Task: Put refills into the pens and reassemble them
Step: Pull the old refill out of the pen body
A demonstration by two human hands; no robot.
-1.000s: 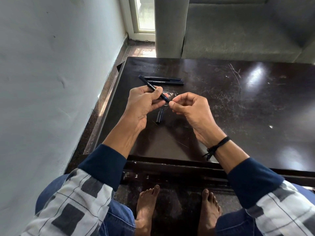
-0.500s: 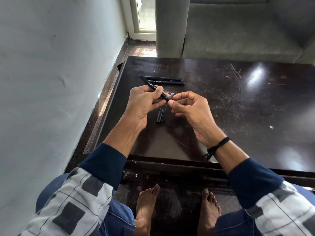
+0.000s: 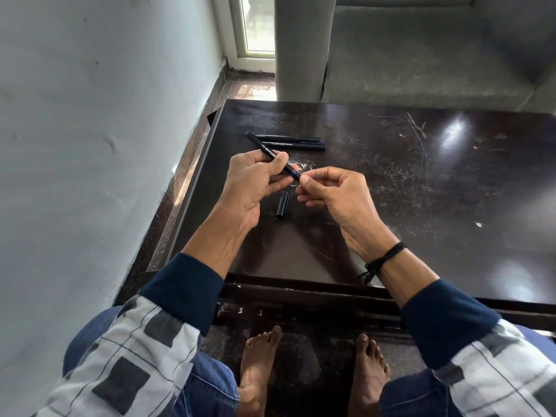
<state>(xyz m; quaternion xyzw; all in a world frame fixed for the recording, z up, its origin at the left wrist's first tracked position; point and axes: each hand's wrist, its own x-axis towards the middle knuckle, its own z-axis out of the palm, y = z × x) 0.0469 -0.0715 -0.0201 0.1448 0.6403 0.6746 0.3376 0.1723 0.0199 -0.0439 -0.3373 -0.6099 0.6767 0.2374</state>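
My left hand (image 3: 255, 176) grips a black pen barrel (image 3: 270, 153) with white lettering, slanted up to the left above the table. My right hand (image 3: 328, 191) pinches the barrel's near tip between thumb and forefinger; what its fingers hold there is too small to tell. A black pen cap (image 3: 282, 205) lies on the dark table (image 3: 421, 206) just below and between my hands. Two more black pens (image 3: 293, 142) lie side by side on the table beyond my left hand.
The white wall (image 3: 90, 145) runs close along the table's left edge. A grey sofa (image 3: 406, 55) stands right behind the far edge. My bare feet (image 3: 258, 371) rest on the floor under the near edge. The tabletop is scratched and glossy.
Both hands stay almost in place. My right thumb and forefinger have shifted slightly at the pen's tip; the barrel keeps its slant.
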